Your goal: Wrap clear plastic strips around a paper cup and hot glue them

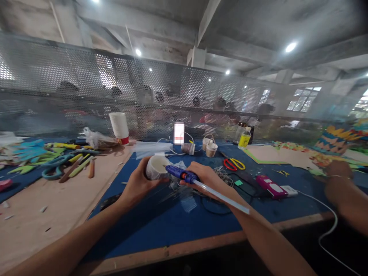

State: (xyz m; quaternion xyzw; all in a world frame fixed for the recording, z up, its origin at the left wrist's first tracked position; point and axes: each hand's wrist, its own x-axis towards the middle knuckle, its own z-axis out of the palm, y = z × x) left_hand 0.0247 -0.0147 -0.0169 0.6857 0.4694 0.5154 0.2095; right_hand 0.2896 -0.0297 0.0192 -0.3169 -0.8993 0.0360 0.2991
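Note:
My left hand (pixel 140 182) is wrapped round a white paper cup (pixel 156 170), its mouth facing up and toward me. In my right hand (pixel 205 175) is a blue hot glue gun (pixel 181 173), its nozzle at the cup's rim. A long clear glue stick (pixel 221 196) sticks out of the gun's back end, over my right forearm. Whether the nozzle touches the cup, I cannot tell. Beneath my hands lie crumpled clear plastic (pixel 188 203) and a tangle of thin cord (pixel 224 177) on the blue mat (pixel 143 234).
Red-and-yellow-handled scissors (pixel 234 165), two small cups with handles (pixel 211 149), a spool (pixel 188 148) and a purple power bank (pixel 271 187) lie ahead and right. Stacked paper cups (pixel 119 128) and teal scissors (pixel 54 168) are left. Another person's hand (pixel 339 178) works at right. A perforated screen (pixel 129 84) stands behind.

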